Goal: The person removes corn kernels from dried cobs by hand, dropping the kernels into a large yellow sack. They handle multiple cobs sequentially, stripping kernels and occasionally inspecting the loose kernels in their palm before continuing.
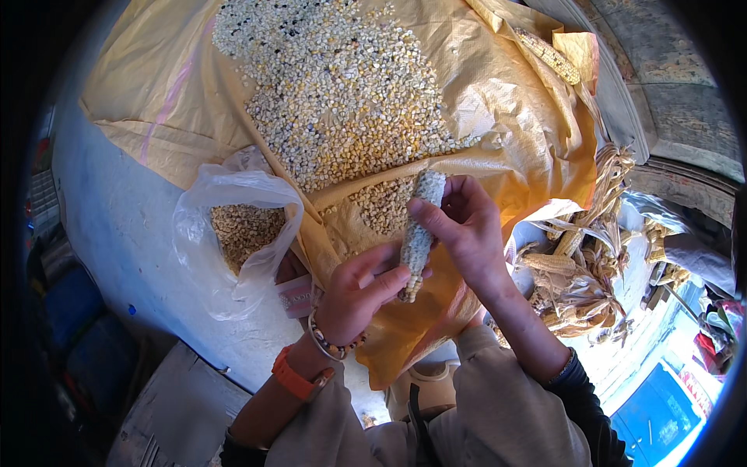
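An ear of pale corn (423, 233) is held upright between both hands, a few yellowish kernels showing at its lower end. My left hand (367, 286) grips the lower part with thumb and fingers. Higher up, my right hand (467, 225) has its thumb pressed on the ear's side. Below the ear lies a small heap of loose kernels (382, 204) in a fold of the orange woven sack (484, 117). Beyond it spreads a wide layer of white, yellow and dark kernels (344, 87). To the left, an open clear plastic bag (239, 187) holds brownish kernels or bits.
Another corn cob (548, 55) lies on the sack at the upper right. Husked ears and dry husks (578, 274) are piled on the right. A wooden surface (181, 403) is at the lower left, and a beige container (423, 388) stands between the legs.
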The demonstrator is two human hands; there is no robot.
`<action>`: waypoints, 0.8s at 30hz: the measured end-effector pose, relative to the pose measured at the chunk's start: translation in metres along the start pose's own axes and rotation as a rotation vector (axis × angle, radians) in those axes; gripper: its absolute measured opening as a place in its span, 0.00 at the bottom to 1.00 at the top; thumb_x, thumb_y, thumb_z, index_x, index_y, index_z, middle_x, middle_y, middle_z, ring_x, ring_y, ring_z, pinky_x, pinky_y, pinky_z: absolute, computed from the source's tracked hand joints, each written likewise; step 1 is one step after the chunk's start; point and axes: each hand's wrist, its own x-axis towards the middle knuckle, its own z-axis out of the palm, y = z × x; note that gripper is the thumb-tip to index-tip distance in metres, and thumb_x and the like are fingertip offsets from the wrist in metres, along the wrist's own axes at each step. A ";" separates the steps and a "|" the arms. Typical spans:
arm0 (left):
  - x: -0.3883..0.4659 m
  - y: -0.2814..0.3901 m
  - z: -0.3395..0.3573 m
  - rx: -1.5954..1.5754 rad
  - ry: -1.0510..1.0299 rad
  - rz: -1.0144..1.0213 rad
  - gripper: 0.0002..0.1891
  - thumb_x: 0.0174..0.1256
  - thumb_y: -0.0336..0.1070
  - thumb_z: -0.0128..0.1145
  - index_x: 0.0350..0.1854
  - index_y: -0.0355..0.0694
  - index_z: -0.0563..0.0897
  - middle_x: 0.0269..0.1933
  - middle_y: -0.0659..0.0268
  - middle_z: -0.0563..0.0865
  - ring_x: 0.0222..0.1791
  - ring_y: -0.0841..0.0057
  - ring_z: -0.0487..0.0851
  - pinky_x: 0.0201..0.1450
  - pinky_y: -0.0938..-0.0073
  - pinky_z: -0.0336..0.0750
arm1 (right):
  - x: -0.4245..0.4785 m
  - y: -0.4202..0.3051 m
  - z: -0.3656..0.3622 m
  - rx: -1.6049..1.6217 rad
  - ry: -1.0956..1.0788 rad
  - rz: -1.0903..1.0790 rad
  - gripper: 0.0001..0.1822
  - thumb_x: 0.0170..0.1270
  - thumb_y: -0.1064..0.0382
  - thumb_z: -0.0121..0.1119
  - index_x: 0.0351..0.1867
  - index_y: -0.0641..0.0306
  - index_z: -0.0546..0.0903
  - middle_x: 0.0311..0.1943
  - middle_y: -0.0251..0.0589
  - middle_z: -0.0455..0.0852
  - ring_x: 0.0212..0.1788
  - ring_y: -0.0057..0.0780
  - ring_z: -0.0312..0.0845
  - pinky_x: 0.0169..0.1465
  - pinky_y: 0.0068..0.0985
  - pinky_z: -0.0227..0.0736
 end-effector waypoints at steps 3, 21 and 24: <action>0.000 0.000 -0.002 0.095 -0.050 0.045 0.21 0.70 0.28 0.49 0.63 0.27 0.68 0.55 0.56 0.80 0.54 0.69 0.81 0.57 0.71 0.74 | 0.001 -0.001 -0.001 -0.074 -0.013 0.007 0.19 0.55 0.61 0.72 0.35 0.67 0.71 0.26 0.34 0.80 0.27 0.15 0.75 0.29 0.16 0.71; -0.001 -0.008 0.010 0.192 0.050 0.074 0.17 0.75 0.32 0.43 0.61 0.28 0.70 0.51 0.57 0.82 0.50 0.68 0.83 0.55 0.70 0.78 | 0.001 0.005 -0.001 -0.259 0.005 -0.017 0.20 0.52 0.59 0.73 0.31 0.69 0.72 0.21 0.35 0.77 0.23 0.15 0.71 0.25 0.19 0.68; -0.001 -0.010 0.011 0.248 0.064 0.088 0.18 0.76 0.34 0.42 0.61 0.28 0.70 0.51 0.57 0.82 0.49 0.69 0.83 0.54 0.71 0.79 | 0.001 0.006 -0.001 -0.292 0.018 -0.020 0.20 0.51 0.59 0.73 0.31 0.69 0.72 0.20 0.35 0.76 0.23 0.15 0.70 0.25 0.19 0.68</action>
